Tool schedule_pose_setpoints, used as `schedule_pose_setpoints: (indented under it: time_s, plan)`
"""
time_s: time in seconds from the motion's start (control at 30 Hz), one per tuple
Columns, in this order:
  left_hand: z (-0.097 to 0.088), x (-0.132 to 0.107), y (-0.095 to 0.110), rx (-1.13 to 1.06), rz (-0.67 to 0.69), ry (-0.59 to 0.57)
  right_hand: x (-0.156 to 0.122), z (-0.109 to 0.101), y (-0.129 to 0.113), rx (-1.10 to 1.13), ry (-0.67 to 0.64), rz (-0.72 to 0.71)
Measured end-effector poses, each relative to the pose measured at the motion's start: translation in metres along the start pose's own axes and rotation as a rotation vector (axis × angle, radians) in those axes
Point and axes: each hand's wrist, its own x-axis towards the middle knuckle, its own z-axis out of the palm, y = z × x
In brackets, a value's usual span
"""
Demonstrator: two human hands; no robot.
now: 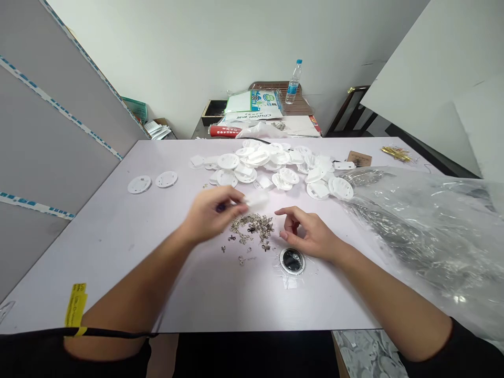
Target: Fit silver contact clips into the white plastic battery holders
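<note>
My left hand (210, 212) hovers over the white table (118, 252), fingers pinched on a small white plastic piece (255, 199) that is blurred by motion. Just right of it lies a heap of small metal clips (252, 230). My right hand (305, 233) rests on the table beside that heap, fingers loosely curled, index finger pointing left, nothing in it. A round hole with a metal rim (292, 261) sits right under the right hand. Behind both hands is a pile of white plastic discs (275, 165).
Two single white discs (151, 182) lie at the far left. A large crumpled clear plastic bag (425, 220) covers the right side. A water bottle (293, 82), boxes and papers stand on a second table behind. A brown card (359, 158) and gold ties (396, 153) lie far right.
</note>
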Motion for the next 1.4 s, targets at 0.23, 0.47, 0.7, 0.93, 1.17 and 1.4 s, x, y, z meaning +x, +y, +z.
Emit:
schedule_pose_setpoints:
  time_s: [0.23,0.47,0.7,0.93,1.17,1.4]
  plan:
    - [-0.083,0.011,-0.078,0.823,-0.295,0.237,0.001,0.0,0.009,-0.034,0.068,0.044]
    - [-0.101,-0.001,-0.135,1.07,-0.435,-0.16,0.001,-0.001,0.011,-0.058,0.062,0.03]
    - [-0.122,-0.009,-0.124,1.153,-0.703,-0.148,0.002,-0.002,0.011,-0.074,0.049,0.006]
    - [-0.081,0.03,-0.103,0.572,-0.608,-0.064,0.002,-0.001,0.008,-0.078,0.022,0.006]
    - [-0.04,0.06,-0.105,0.494,-0.636,-0.133,0.002,-0.004,0.007,-0.108,0.027,-0.026]
    - [-0.039,0.059,-0.095,0.556,-0.618,-0.075,0.003,-0.005,0.007,-0.146,0.01,-0.093]
